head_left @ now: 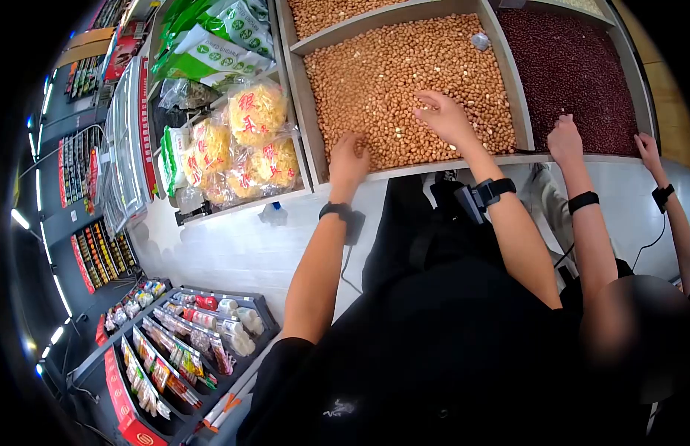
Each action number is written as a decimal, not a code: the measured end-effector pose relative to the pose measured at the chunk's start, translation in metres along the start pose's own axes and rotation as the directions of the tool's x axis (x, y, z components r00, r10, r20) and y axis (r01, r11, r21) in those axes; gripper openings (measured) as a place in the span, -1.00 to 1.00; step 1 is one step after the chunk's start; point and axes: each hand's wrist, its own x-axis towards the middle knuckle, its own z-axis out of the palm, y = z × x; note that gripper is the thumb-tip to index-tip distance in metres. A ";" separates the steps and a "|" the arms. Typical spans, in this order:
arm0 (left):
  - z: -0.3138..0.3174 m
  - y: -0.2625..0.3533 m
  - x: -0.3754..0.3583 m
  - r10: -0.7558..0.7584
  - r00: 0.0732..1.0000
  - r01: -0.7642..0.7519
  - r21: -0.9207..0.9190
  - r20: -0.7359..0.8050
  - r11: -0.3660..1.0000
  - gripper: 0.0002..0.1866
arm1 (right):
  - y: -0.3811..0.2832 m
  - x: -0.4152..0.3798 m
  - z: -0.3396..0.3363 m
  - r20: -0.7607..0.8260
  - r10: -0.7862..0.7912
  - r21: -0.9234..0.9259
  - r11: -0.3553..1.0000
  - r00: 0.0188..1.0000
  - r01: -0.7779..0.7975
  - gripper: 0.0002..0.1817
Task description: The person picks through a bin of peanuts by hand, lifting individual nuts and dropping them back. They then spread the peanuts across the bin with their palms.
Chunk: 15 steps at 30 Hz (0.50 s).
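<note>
A wooden-edged bin [519, 97] holds a layer of light brown peanuts [389, 74]. My left hand [350, 161] rests at the bin's near left corner, fingers loosely curved and apart over the peanuts. Farther right, my right hand [443, 119] is low over the peanuts, its thumb and fingers spread, with nothing visible held. Both wrists wear black bands. A small clear plastic piece [480, 41] lies on the peanuts near the back right.
A co-worker's fist [565, 140] is over dark red beans [568, 67] at right; their other hand [647, 152] touches that bin's edge. Left are bagged dried white fungus [257, 115] and green packets [218, 48]. Snack shelves [174, 357] stand lower left.
</note>
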 end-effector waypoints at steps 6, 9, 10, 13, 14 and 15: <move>-0.007 0.008 -0.002 0.026 0.994 -0.015 -0.106 0.102 0.994 -0.71 | 0.043 -0.021 -0.032 0.141 -0.019 -0.843 0.522 0.990 0.130 -0.68; -0.003 0.004 -0.004 0.046 0.978 -0.022 -0.117 0.203 0.993 -0.76 | 0.046 -0.023 -0.025 0.218 -0.093 -0.845 0.480 0.972 0.235 -0.77; -0.006 0.009 -0.001 0.016 0.956 0.019 -0.116 0.293 0.993 -0.74 | 0.049 -0.021 -0.023 0.272 -0.161 -0.812 0.491 0.949 0.316 -0.80; -0.008 0.012 -0.007 0.177 0.897 -0.194 0.001 0.405 0.981 -0.58 | 0.042 -0.030 -0.004 0.354 -0.099 -0.831 0.424 0.930 0.361 -0.63; -0.004 0.013 -0.008 0.309 0.869 -0.312 -0.057 0.386 0.948 -0.51 | 0.050 -0.031 -0.002 0.434 -0.115 -0.808 0.389 0.893 0.443 -0.54; 0.007 0.014 -0.012 0.365 0.876 -0.348 -0.113 0.316 0.931 -0.47 | 0.039 -0.034 0.002 0.424 -0.020 -0.834 0.382 0.906 0.399 -0.55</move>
